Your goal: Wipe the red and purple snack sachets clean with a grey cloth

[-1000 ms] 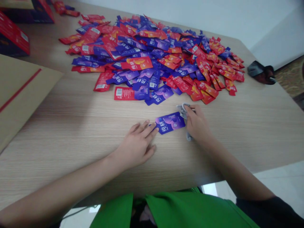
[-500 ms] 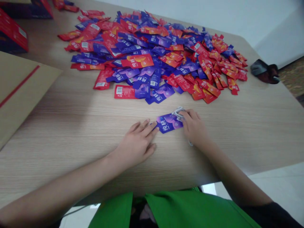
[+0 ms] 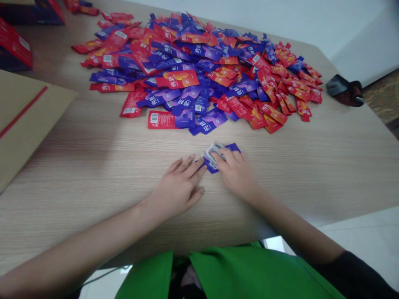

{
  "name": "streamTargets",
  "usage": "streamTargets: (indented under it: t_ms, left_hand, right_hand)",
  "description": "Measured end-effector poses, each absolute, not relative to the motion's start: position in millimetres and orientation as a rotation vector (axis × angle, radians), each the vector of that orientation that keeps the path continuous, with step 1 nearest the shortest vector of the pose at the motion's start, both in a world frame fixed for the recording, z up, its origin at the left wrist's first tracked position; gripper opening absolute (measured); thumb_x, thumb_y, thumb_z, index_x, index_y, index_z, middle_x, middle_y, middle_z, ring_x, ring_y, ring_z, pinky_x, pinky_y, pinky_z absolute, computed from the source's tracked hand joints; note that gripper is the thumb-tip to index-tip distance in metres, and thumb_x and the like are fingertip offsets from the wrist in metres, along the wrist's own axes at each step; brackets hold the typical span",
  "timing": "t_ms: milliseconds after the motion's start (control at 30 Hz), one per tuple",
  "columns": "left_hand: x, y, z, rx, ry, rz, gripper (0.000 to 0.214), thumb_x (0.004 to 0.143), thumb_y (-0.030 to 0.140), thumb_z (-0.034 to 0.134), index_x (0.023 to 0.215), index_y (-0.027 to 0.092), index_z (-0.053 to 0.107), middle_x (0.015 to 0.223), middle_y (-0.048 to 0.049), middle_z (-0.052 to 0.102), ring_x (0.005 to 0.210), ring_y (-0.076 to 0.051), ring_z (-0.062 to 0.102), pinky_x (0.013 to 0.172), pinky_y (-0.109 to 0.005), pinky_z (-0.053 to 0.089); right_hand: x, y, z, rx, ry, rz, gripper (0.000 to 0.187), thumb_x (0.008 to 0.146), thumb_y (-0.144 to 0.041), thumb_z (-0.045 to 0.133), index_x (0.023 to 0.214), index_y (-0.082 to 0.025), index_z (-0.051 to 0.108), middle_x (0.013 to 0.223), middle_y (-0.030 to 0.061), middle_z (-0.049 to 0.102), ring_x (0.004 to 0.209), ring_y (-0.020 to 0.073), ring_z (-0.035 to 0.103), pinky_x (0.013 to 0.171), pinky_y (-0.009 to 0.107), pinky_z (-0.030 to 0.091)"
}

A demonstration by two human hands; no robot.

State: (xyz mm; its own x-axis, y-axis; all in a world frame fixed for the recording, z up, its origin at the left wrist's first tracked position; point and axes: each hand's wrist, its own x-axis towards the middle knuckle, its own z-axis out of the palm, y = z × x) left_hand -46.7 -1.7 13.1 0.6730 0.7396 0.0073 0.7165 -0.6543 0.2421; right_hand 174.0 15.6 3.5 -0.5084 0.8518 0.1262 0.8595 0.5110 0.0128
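A purple sachet (image 3: pixel 233 147) with white lettering lies flat on the table in front of me. My left hand (image 3: pixel 176 187) rests on the tabletop with its fingers stretched out, the fingertips pressing on the sachet's left end. Bunched under the fingers of my right hand (image 3: pixel 239 173) is a crumpled whitish cloth (image 3: pixel 213 152), held down against the sachet's face. The hand and cloth cover much of the sachet's middle. Beyond both hands spreads a big heap of red and purple sachets (image 3: pixel 177 79).
A brown cardboard flap (image 3: pixel 31 120) with a red stripe juts in from the left. Behind it are red and dark boxes (image 3: pixel 14 45). A dark, glossy object (image 3: pixel 344 90) sits near the table's right edge. The wood-grain table (image 3: pixel 102 174) reaches to my green apron (image 3: pixel 243 270).
My right hand has slid the cloth leftward along the sachet, from its right end towards my left fingertips. The left hand stays in place on the sachet's left end.
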Motion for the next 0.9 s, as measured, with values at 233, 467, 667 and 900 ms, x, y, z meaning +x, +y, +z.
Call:
streamTargets:
  t_ms: [233, 467, 667, 900]
  left_hand:
    - [-47, -2, 11, 2.68, 1.18, 0.16, 0.055, 0.093, 0.037, 0.048, 0.143, 0.015, 0.048, 0.154, -0.01, 0.041, 0.141, -0.033, 0.037, 0.112, -0.052, 0.036]
    - [-46, -3, 13, 2.683, 1.193, 0.161, 0.053, 0.094, 0.039, 0.047, 0.142, 0.017, 0.049, 0.153, -0.01, 0.042, 0.142, -0.033, 0.036, 0.112, -0.052, 0.035]
    - [-45, -1, 14, 2.665, 1.186, 0.13, 0.054, 0.092, 0.033, 0.047, 0.143, 0.016, 0.049, 0.154, -0.0105, 0.041, 0.141, -0.033, 0.038, 0.111, -0.052, 0.036]
    - [-40, -2, 16, 2.682, 1.196, 0.121, 0.054, 0.091, 0.035, 0.048, 0.141, 0.014, 0.05, 0.153, -0.0132, 0.042, 0.14, -0.035, 0.039, 0.11, -0.054, 0.037]
  right_hand:
    - [235, 31, 9, -1.756, -2.388, -0.125, 0.044, 0.094, -0.016, 0.039, 0.134, -0.012, 0.055, 0.118, 0.0181, 0.056, 0.098, 0.0295, 0.052, 0.082, 0.043, 0.045]
    - [181, 2, 12, -1.286, -2.625, -0.054, 0.045, 0.093, -0.011, 0.037, 0.133, -0.017, 0.058, 0.12, 0.0144, 0.057, 0.096, 0.0259, 0.049, 0.081, 0.04, 0.042]
    - [226, 14, 6, -1.603, -2.615, -0.1, 0.049, 0.088, -0.01, 0.042, 0.133, -0.02, 0.06, 0.116, 0.0156, 0.057, 0.096, 0.0277, 0.05, 0.08, 0.042, 0.042]
    - [210, 31, 16, -1.622, -2.393, 0.028, 0.05, 0.091, -0.012, 0.038, 0.138, -0.021, 0.054, 0.119, 0.0153, 0.054, 0.102, 0.0284, 0.052, 0.084, 0.044, 0.046]
